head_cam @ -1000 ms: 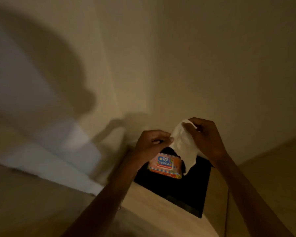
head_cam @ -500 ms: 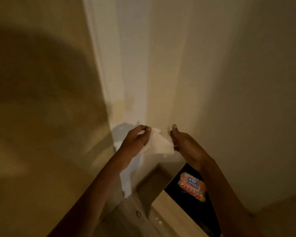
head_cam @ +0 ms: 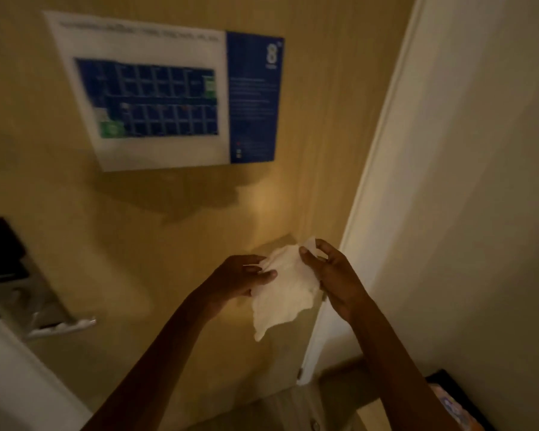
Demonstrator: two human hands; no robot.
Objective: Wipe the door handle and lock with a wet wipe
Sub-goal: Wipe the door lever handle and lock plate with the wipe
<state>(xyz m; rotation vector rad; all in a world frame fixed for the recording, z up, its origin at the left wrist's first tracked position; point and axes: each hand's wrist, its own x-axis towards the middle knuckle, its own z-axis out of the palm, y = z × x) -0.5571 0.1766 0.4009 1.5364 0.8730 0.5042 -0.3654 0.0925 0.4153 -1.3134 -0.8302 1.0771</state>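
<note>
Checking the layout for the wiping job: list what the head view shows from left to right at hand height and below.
Lock plate → door handle → left hand → wet wipe → right hand → white door frame → wipes pack, only partly in view.

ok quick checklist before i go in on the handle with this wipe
1. Wipe out of the pack and in hand: ok, left hand and right hand both pinch it.
2. Wipe spread for wiping: not ok, it hangs crumpled.
3. Door handle in view: ok, at lower left.
4. Lock in view: ok, above the handle, partly cut off by the picture edge.
5. Wipe touching the handle: not ok, it is well to the right of it.
6. Wipe wet enough: cannot tell.
</note>
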